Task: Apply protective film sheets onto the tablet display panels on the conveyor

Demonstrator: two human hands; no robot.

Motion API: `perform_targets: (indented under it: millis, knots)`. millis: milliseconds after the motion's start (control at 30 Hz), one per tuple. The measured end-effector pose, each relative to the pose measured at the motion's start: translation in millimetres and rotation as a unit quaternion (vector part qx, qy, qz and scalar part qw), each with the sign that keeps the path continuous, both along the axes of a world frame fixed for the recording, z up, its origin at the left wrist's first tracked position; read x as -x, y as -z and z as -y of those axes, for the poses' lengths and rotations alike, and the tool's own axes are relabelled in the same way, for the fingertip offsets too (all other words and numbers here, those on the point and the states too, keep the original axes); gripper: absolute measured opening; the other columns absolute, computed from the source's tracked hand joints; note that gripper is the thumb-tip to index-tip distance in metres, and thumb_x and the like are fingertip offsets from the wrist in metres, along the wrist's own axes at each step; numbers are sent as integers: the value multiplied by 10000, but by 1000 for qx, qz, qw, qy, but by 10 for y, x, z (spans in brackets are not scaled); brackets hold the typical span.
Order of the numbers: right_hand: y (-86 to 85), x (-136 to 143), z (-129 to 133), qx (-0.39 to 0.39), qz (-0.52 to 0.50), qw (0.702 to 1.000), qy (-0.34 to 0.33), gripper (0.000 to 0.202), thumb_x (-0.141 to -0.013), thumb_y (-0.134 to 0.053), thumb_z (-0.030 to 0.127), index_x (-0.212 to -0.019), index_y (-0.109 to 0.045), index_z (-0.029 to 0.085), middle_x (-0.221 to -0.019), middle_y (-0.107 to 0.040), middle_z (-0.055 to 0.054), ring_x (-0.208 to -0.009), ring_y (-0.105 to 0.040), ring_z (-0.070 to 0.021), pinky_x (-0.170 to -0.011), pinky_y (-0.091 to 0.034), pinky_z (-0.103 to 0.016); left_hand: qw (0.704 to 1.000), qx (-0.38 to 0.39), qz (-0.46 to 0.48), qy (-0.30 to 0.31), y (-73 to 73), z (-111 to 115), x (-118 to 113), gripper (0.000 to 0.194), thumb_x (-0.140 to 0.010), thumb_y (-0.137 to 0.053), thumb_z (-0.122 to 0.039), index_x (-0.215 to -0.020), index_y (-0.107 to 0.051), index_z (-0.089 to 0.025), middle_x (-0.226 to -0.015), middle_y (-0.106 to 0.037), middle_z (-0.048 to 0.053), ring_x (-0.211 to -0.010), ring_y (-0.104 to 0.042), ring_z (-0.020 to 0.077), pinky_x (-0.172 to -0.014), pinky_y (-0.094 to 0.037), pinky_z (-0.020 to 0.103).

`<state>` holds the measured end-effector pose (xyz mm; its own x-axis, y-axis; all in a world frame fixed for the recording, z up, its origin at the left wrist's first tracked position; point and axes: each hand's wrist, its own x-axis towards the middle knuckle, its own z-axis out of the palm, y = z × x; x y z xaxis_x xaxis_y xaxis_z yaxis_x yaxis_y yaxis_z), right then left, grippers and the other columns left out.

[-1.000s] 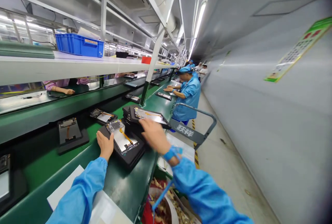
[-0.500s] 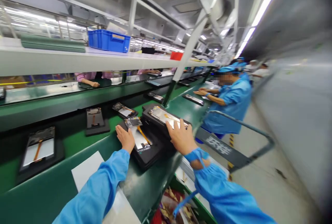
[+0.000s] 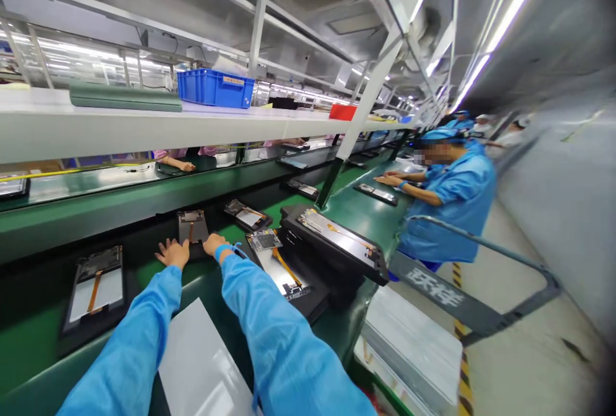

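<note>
An opened tablet (image 3: 191, 226) with its circuit board and orange ribbon cable exposed lies in a black tray (image 3: 197, 253) on the green belt. My left hand (image 3: 173, 253) is at the tray's left side, fingers spread. At its right side my right hand (image 3: 215, 244) has its fingers curled on the tray's edge. To the right, another opened tablet (image 3: 282, 262) lies in a black tray, partly behind my right sleeve. Beside that one, a further opened tablet (image 3: 337, 236) rests raised and tilted on stacked black trays.
More tablets in trays lie on the belt, one at left (image 3: 96, 287) and one behind (image 3: 246, 216). A white sheet (image 3: 202, 352) lies on the green ledge. A slanted post (image 3: 332, 178) rises beyond the stack. At right a co-worker in blue (image 3: 447, 204) works behind a metal cart handle (image 3: 486, 233).
Both hands have moved left, away from the two tablets at the centre, to the tray further left on the belt. My right arm now crosses in front of the centre tablet.
</note>
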<state>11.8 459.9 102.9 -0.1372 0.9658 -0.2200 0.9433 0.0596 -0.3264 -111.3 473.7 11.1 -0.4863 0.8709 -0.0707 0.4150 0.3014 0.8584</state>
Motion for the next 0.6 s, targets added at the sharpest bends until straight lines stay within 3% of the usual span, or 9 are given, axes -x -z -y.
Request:
perform_targets:
  millis: [133, 233, 333, 433, 533, 600]
  knots:
    - [32, -135, 282, 12, -20, 999, 33, 355, -966, -617, 363, -1232, -613, 128, -1257, -617, -140, -1119, -622, -266, -939, -533, -436, 998, -20, 58, 15, -190, 276, 111, 442, -915, -628, -317, -1302, -572, -114, -1335, -611, 172, -1260, -573, 281, -1082, -442, 479]
    - [16, -306, 803, 5, -62, 998, 4, 479, -946, -616, 382, -1338, -559, 111, -1334, -554, -187, -1224, -559, -297, -1011, -480, -400, 995, -44, 93, 11, -344, 843, 256, 565, -917, -605, -288, -1420, -439, -91, -1367, -591, 199, -1218, -614, 242, -1008, -512, 357]
    - [-12, -513, 1667, -30, -138, 988, -60, 676, -915, -640, 363, -1498, -389, 131, -1385, -481, -167, -1287, -497, -271, -1089, -425, -387, 989, -69, 128, 16, -431, 1800, 371, 603, -932, -564, -318, -1466, -353, -133, -1387, -589, 161, -1196, -633, 204, -979, -539, 321]
    - [47, -644, 2735, -39, -274, 951, -139, 752, -884, -644, 282, -1549, -307, 186, -1349, -471, -132, -1197, -548, -242, -1041, -484, -389, 979, -95, 176, 25, -377, 3009, 487, 598, -908, -571, -378, -1450, -400, -193, -1370, -615, 109, -1213, -628, 226, -1023, -527, 363]
    - [302, -596, 3669, 6, -328, 929, -169, 801, -849, -679, 232, -1554, -300, 268, -1423, -425, -109, -1285, -501, -258, -1105, -453, -406, 987, -79, 141, -5, -111, 4131, 618, 604, -894, -559, -466, -1447, -442, -251, -1449, -563, 63, -1334, -535, 253, -1159, -406, 415]
    - [559, -466, 4070, 29, -326, 928, -179, 827, -830, -706, 210, -1551, -306, 266, -1469, -392, -115, -1377, -423, -274, -1182, -375, -419, 993, -56, 95, -29, 145, 4666, 710, 611, -917, -495, -509, -1464, -436, -244, -1520, -492, 60, -1422, -437, 252, -1222, -298, 409]
